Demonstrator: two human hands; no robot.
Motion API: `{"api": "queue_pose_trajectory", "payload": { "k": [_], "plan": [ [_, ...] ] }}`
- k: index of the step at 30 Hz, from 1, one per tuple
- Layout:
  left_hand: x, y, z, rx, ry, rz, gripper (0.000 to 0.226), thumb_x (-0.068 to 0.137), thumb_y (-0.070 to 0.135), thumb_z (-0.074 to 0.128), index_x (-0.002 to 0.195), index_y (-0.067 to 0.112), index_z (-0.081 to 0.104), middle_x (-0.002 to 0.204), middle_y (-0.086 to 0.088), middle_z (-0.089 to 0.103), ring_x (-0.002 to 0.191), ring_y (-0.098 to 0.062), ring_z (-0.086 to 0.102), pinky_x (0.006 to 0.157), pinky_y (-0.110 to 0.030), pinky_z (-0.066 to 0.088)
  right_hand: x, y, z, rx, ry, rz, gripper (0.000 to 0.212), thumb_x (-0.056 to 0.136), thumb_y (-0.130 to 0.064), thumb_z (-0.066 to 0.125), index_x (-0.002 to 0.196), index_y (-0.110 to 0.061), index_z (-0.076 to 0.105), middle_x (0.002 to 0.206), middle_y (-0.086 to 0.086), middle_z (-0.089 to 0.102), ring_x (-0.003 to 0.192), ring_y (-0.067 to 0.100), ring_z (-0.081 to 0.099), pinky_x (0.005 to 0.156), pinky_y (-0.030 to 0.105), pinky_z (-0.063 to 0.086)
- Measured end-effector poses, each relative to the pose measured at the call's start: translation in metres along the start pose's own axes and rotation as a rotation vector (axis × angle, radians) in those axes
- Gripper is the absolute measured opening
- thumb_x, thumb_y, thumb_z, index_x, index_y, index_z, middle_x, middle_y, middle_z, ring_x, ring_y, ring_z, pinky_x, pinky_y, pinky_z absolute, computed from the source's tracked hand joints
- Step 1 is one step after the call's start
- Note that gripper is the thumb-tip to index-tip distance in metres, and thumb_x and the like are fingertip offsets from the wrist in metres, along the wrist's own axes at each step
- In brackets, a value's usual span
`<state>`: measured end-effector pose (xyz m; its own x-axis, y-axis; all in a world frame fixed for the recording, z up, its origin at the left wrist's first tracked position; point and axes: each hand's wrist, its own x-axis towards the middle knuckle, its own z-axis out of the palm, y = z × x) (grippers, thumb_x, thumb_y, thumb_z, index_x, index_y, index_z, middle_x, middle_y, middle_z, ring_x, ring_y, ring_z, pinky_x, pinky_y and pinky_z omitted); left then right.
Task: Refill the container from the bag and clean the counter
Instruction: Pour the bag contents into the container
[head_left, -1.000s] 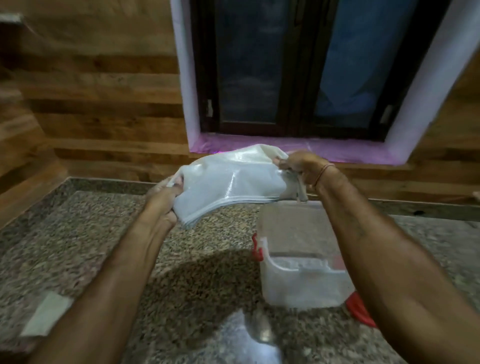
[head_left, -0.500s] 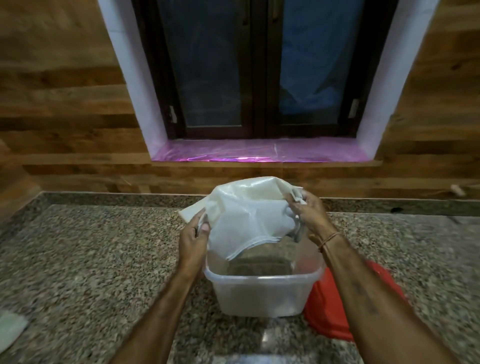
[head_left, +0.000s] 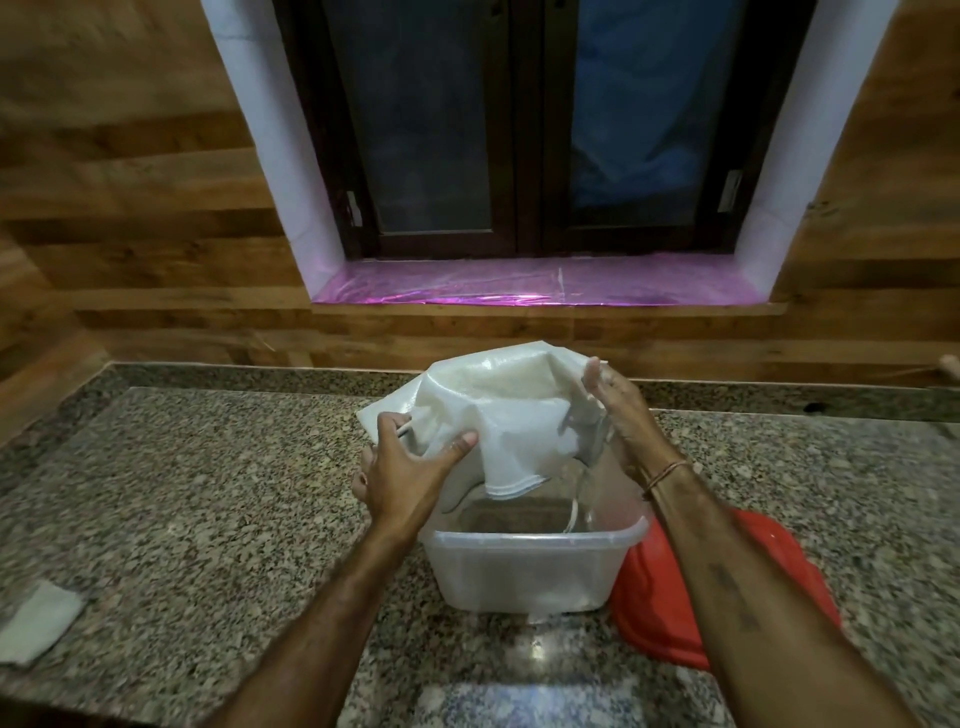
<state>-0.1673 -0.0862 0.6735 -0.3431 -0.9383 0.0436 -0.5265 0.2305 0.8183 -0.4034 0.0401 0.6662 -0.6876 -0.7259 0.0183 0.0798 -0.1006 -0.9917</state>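
Over counter (head_left: 208, 493), left hand (head_left: 410, 467) and raised right hand (head_left: 618, 410) grip bag (head_left: 509, 410) above container (head_left: 519, 571).

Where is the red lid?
The red lid lies on the counter, at the right of the clear container, partly hidden under the person's right forearm.

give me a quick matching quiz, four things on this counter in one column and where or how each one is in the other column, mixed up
Things:
1. bag
2. container
3. lid
4. cloth

States:
a. red, lying on the counter just right of the container
b. clear, standing open on the counter
c. white, lying at the counter's far left
d. white, held up in the air with its hemmed end hanging down

Pairs: 1-d, 2-b, 3-a, 4-c
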Motion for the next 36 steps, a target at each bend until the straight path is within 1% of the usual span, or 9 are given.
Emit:
{"api": "queue_pose_trajectory", "payload": {
  "k": [2,5,9,14,18,22,29,33,36],
  "plan": [
    [-0.011,0.004,0.002,0.044,0.06,0.03,0.075,0.063,0.065,0.086,0.115,0.032,0.044,0.11,0.005,0.046,0.124,-0.027,0.045,0.109,-0.051,0.032,0.001,0.0,0.0,0.028,0.012,0.029,0.074,0.086,-0.072,0.058,0.123,-0.01,0.072,0.122,0.01,0.075,0.107,0.026,0.073,0.088,0.045,0.061],
    [-0.02,-0.007,0.002,0.098,0.055,0.145,0.08,0.063,0.048,0.093,0.124,0.026,0.046,0.11,0.007,0.04,0.123,-0.024,0.04,0.108,-0.048,0.029,0.002,0.003,0.002,0.111,0.105,0.043,0.059,0.095,-0.05,0.067,0.113,0.007,0.069,0.104,0.01,0.074,0.088,0.02,0.068,0.07,0.033,0.055],
    [-0.01,-0.036,-0.016,-0.059,-0.241,0.166,0.071,0.065,0.068,0.082,0.122,0.041,0.048,0.127,0.005,0.048,0.123,-0.021,0.042,0.102,-0.045,0.039,0.001,0.004,0.001,0.125,0.116,0.047,0.021,0.096,-0.026,0.072,0.079,-0.014,0.071,0.081,0.002,0.066,0.075,0.015,0.057,0.062,0.028,0.044],
    [0.01,-0.013,-0.023,-0.697,-0.119,-0.139,0.054,0.094,0.056,0.058,0.122,0.011,0.058,0.118,-0.008,0.071,0.104,-0.027,0.072,0.072,-0.038,0.06,0.002,0.012,0.002,0.027,0.111,0.002,0.017,0.098,-0.004,0.065,0.084,-0.012,0.07,0.088,-0.001,0.069,0.079,0.008,0.061,0.065,0.015,0.05],
    [0.037,-0.009,-0.025,-0.764,-0.197,-0.394,0.077,0.076,0.061,0.078,0.126,0.006,0.058,0.108,-0.018,0.076,0.096,-0.034,0.076,0.078,-0.05,0.063,0.0,0.015,0.0,0.012,0.095,-0.011,0.014,0.096,-0.004,0.069,0.085,-0.013,0.07,0.093,-0.003,0.071,0.088,0.01,0.063,0.067,0.018,0.054],
    [0.053,-0.009,-0.03,-0.857,-0.345,-0.546,0.061,0.087,0.048,0.073,0.127,0.002,0.067,0.11,-0.021,0.077,0.104,-0.04,0.073,0.089,-0.059,0.058,-0.005,0.015,0.0,-0.034,0.088,-0.067,0.013,0.094,-0.006,0.073,0.085,-0.016,0.071,0.094,-0.007,0.071,0.095,0.013,0.06,0.086,0.035,0.05],
    [0.047,-0.003,-0.012,-0.836,-0.126,-0.243,0.032,0.095,0.013,0.071,0.125,0.017,0.061,0.118,-0.015,0.073,0.094,-0.032,0.075,0.065,-0.048,0.064,-0.012,0.008,-0.006,-0.111,0.152,-0.053,0.024,0.096,-0.009,0.07,0.104,-0.022,0.051,0.107,0.001,0.059,0.096,0.017,0.055,0.069,0.031,0.051],
    [0.038,-0.001,-0.007,-0.772,-0.083,-0.115,0.04,0.093,0.004,0.072,0.128,0.017,0.057,0.12,-0.01,0.071,0.105,-0.031,0.073,0.072,-0.051,0.064,-0.01,0.01,-0.012,-0.039,0.147,-0.023,0.077,0.092,-0.006,0.074,0.149,-0.025,0.027,0.116,0.008,0.067,0.102,0.017,0.067,0.082,0.041,0.059],
    [0.028,0.001,-0.004,-0.748,-0.035,-0.02,0.041,0.094,0.002,0.069,0.13,0.014,0.054,0.117,-0.007,0.069,0.098,-0.021,0.073,0.064,-0.038,0.064,-0.007,0.014,-0.02,-0.02,0.056,-0.032,0.099,0.084,-0.043,0.082,0.16,-0.044,0.019,0.123,0.009,0.071,0.111,0.02,0.071,0.09,0.044,0.059]
  ]
}}
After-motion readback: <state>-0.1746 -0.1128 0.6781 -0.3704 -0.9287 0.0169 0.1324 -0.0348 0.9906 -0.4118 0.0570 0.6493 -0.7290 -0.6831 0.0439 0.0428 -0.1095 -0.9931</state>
